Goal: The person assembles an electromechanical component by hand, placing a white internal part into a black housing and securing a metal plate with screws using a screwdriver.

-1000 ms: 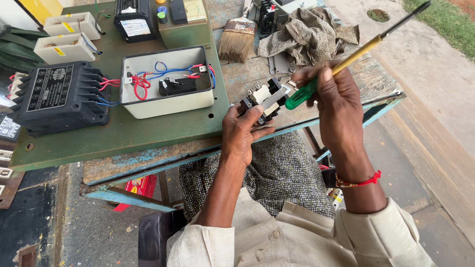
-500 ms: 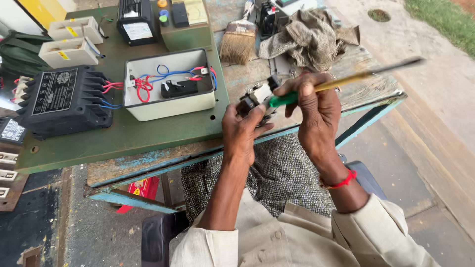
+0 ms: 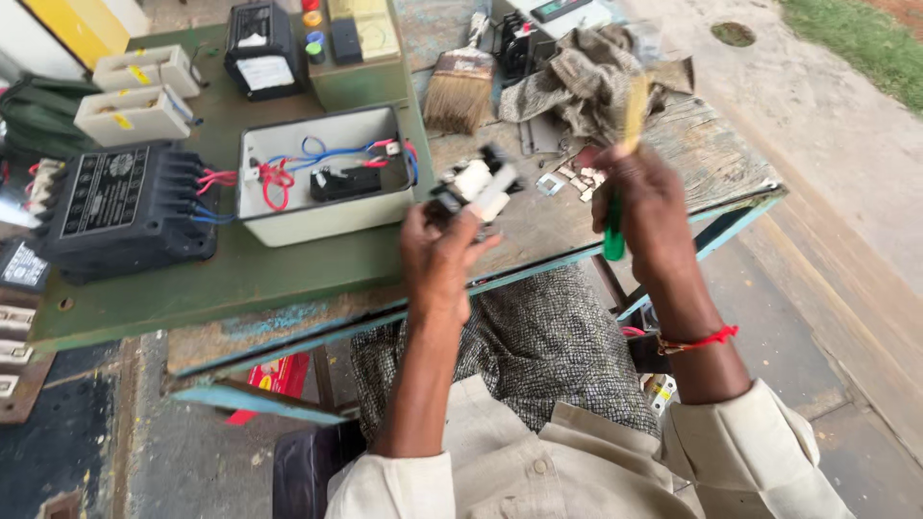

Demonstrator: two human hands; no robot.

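Note:
My left hand (image 3: 440, 258) holds up a small black-and-white electrical switch part (image 3: 474, 185) above the front edge of the workbench (image 3: 288, 269). My right hand (image 3: 646, 207) grips a screwdriver (image 3: 623, 154) with a green and yellow handle, upright and blurred. The screwdriver is apart from the switch part, to its right. An open cream box (image 3: 327, 178) with red and blue wires sits left of the switch part.
A black contactor block (image 3: 120, 207) with coloured wires lies at the left. A paint brush (image 3: 460, 86), a crumpled cloth (image 3: 586, 82), small metal pieces (image 3: 575, 178), cream switch units (image 3: 135, 111) and a black meter (image 3: 260, 48) lie further back. Concrete ground runs along the right.
My right hand has pulled the screwdriver away from the switch part and swung it upright. My left hand has kept the part, lifted a little leftward.

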